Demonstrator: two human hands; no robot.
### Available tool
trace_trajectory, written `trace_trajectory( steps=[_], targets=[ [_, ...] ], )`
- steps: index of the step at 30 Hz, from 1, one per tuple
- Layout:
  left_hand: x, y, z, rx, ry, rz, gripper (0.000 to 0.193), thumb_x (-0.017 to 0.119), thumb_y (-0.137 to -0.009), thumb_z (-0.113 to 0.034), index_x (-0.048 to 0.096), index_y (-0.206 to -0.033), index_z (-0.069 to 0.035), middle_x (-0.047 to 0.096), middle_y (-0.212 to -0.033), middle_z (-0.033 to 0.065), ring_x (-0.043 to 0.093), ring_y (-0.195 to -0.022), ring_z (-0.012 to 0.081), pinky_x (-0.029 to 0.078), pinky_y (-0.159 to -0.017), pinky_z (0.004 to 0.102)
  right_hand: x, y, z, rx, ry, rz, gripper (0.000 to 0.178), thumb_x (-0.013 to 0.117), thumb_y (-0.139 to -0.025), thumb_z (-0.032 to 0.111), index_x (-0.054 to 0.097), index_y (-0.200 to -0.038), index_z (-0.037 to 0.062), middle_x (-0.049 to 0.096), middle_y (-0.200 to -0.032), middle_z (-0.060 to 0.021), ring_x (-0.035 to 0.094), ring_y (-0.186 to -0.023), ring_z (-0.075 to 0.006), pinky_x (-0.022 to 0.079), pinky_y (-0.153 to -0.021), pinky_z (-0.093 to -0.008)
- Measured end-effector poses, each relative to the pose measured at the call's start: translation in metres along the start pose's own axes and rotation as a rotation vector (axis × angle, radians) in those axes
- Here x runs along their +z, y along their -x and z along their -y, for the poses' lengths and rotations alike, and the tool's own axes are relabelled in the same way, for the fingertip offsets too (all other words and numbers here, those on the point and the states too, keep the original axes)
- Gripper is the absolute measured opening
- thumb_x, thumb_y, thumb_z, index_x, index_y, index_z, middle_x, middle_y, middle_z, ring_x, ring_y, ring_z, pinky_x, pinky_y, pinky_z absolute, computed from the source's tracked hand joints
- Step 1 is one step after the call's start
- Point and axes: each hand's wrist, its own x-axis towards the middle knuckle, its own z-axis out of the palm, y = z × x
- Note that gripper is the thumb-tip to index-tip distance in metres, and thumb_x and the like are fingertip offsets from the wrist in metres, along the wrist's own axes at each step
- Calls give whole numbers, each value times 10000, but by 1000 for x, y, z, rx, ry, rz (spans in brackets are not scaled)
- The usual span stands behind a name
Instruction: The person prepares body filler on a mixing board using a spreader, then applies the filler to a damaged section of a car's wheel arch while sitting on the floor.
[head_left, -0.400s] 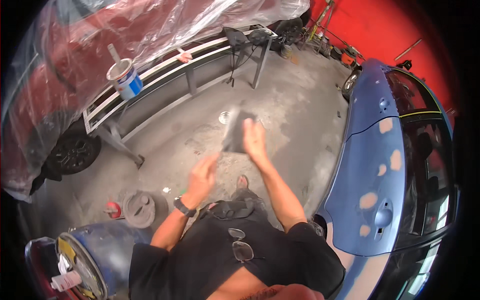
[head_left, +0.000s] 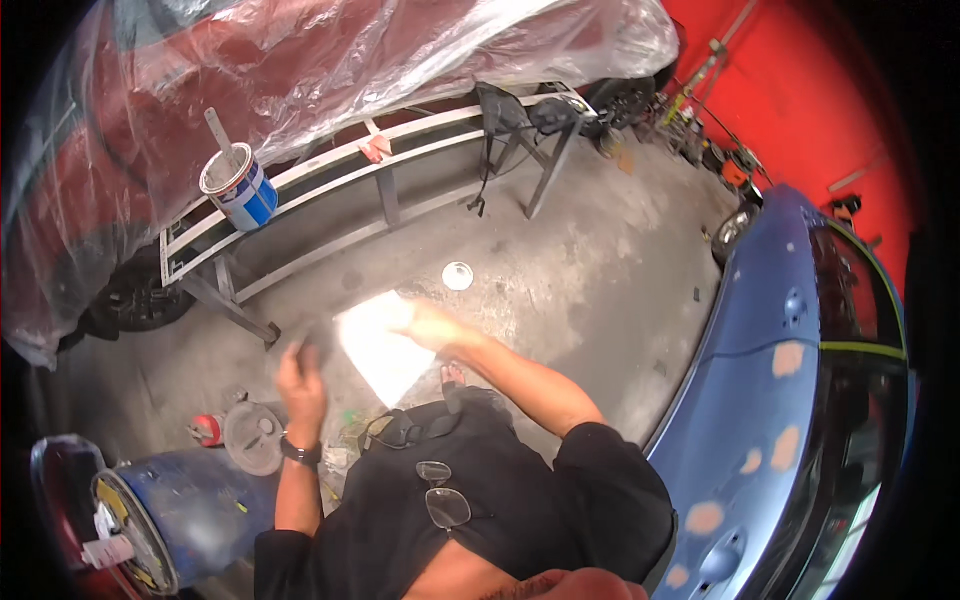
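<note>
My right hand (head_left: 432,328) grips the far right edge of a flat, four-sided plate (head_left: 385,350), held in front of my body above the floor. Its face glares bright white, so what may lie on it cannot be seen. To the left of the plate, apart from it, my left hand (head_left: 302,385) is raised with fingers bent. A dark, motion-smeared shape (head_left: 320,345) shows at those fingertips; its kind cannot be told. A watch (head_left: 300,452) is on the left wrist.
Left, an open can (head_left: 245,195) with a stick stands on a metal rack (head_left: 390,200) beside a plastic-covered red car (head_left: 300,70). A blue drum (head_left: 205,510) stands lower left. At right is a blue car (head_left: 760,400) with sanded patches. A white round lid (head_left: 457,276) lies on the floor.
The plate has tilted from dark to brightly glaring and come left and nearer with my right hand. My left hand has moved left, away from the plate's edge. The view has shifted.
</note>
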Motion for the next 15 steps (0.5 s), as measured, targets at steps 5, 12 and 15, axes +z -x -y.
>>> trace_trajectory(
  steps=[5, 12, 15],
  targets=[
    [-2, 4, 8, -637, -210, -287, 336, 592, -989, -256, 636, -1008, 76, 678, -862, 199, 626, -798, 215, 494, -741, 337, -4, -53, 81, 248, -51, 63, 329, 596, -983, 318, 637, -1115, 20, 681, -966, -18, 595, -866, -88, 488, -774, -278],
    [-11, 3, 1, -791, -441, -526, 316, 588, -979, -207, 625, -908, 98, 642, -886, 256, 648, -813, 345, 504, -750, 372, 34, -115, 56, 199, 34, 656, 282, 618, -966, 281, 655, -984, 2, 683, -859, -33, 622, -772, -116, 514, -678, -320],
    [-40, 7, 39, -824, 88, -1000, 281, 588, -987, -256, 648, -992, 18, 676, -997, 170, 655, -876, 267, 523, -812, 348, 67, -136, 82, -259, 295, 555, 231, 602, -950, 225, 644, -1036, 15, 607, -756, -99, 558, -605, -220, 476, -589, -382]
  ],
)
